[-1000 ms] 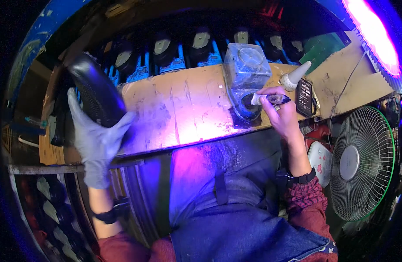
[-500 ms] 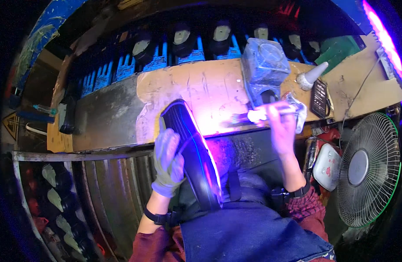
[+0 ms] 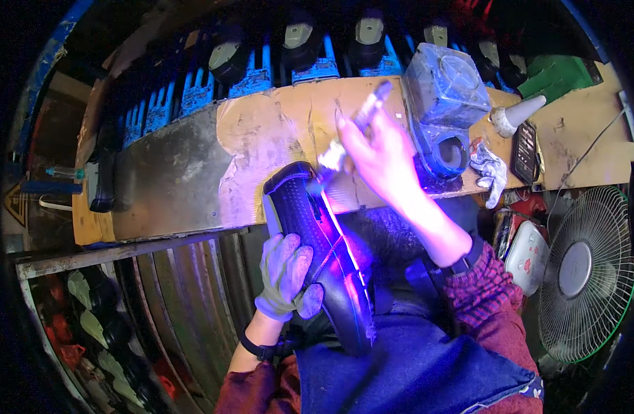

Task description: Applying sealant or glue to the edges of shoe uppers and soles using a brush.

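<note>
Both hands grip: left fingers [image 3: 284, 272] clasp the shoe [image 3: 324, 255], right fingers [image 3: 372, 148] the brush [image 3: 351, 131].

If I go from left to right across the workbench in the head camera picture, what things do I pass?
Shoe → brush in the right hand → grey tub → white cone → black remote → fan.

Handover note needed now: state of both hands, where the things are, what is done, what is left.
Left hand: gloved, gripping the black shoe from its side, sole edge up, over the lap.
Right hand: bare, holding a small brush, tip at the shoe's toe end.
Grey glue pot stands on the workbench beside the right hand.
Done: shoe in position, brush at the toe.
Left: the rest of the sole edge.
</note>
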The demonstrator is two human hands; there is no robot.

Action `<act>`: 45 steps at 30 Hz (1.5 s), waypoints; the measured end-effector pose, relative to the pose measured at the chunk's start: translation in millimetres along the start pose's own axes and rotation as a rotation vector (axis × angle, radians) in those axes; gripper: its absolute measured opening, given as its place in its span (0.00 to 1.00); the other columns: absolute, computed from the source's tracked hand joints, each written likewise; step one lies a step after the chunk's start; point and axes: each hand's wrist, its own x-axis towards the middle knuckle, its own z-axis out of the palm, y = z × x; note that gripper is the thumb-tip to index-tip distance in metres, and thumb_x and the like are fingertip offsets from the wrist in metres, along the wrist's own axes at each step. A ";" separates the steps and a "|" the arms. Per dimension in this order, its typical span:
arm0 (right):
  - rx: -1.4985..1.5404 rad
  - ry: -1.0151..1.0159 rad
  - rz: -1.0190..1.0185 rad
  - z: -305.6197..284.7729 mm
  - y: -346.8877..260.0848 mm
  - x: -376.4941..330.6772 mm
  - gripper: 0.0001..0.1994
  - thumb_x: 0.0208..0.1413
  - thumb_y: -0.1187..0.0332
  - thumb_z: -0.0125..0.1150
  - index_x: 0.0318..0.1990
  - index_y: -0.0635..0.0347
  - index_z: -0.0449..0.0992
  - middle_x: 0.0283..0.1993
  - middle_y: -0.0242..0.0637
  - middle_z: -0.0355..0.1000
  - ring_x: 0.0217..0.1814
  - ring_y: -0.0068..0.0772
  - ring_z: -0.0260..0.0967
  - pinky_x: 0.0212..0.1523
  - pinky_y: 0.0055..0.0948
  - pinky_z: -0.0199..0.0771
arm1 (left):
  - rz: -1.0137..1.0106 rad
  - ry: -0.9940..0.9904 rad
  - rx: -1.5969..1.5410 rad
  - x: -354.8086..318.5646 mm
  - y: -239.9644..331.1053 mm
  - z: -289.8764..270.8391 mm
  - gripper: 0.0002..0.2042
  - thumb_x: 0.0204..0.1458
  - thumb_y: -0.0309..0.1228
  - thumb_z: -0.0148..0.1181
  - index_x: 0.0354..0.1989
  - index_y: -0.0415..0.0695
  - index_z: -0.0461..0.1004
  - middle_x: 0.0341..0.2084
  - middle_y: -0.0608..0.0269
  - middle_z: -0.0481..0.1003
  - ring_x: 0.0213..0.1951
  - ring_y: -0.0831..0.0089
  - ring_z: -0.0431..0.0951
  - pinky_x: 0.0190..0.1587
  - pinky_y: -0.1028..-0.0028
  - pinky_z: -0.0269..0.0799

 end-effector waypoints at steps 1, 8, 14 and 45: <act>-0.002 0.001 0.006 4.1 0.9 10.1 0.14 0.54 0.61 0.57 0.29 0.64 0.67 0.23 0.42 0.72 0.25 0.30 0.74 0.27 0.27 0.70 | 0.003 -0.003 0.003 0.5 0.0 0.5 0.25 0.43 0.47 0.51 0.41 0.37 0.70 0.39 0.45 0.69 0.40 0.48 0.70 0.47 0.50 0.63; 0.171 -0.110 0.105 5.8 2.7 18.8 0.13 0.54 0.62 0.57 0.31 0.65 0.68 0.23 0.40 0.72 0.23 0.28 0.73 0.26 0.29 0.70 | -0.002 -0.006 0.018 7.5 2.5 -1.1 0.25 0.41 0.47 0.51 0.38 0.35 0.71 0.37 0.45 0.69 0.38 0.48 0.70 0.46 0.51 0.64; 0.153 -0.201 0.075 -12.9 -3.6 -18.3 0.11 0.54 0.63 0.56 0.32 0.62 0.69 0.22 0.34 0.71 0.25 0.24 0.70 0.28 0.29 0.69 | -0.011 0.041 -0.025 2.3 3.0 2.8 0.25 0.45 0.45 0.50 0.45 0.36 0.68 0.41 0.43 0.68 0.40 0.47 0.69 0.46 0.50 0.63; 0.593 -0.192 -0.383 -108.6 -65.3 -110.3 0.06 0.47 0.79 0.60 0.28 0.61 0.68 0.22 0.30 0.65 0.22 0.21 0.65 0.23 0.22 0.64 | 0.002 0.130 0.201 49.8 4.8 2.5 0.14 0.50 0.23 0.53 0.46 0.36 0.67 0.47 0.46 0.70 0.51 0.47 0.69 0.55 0.57 0.64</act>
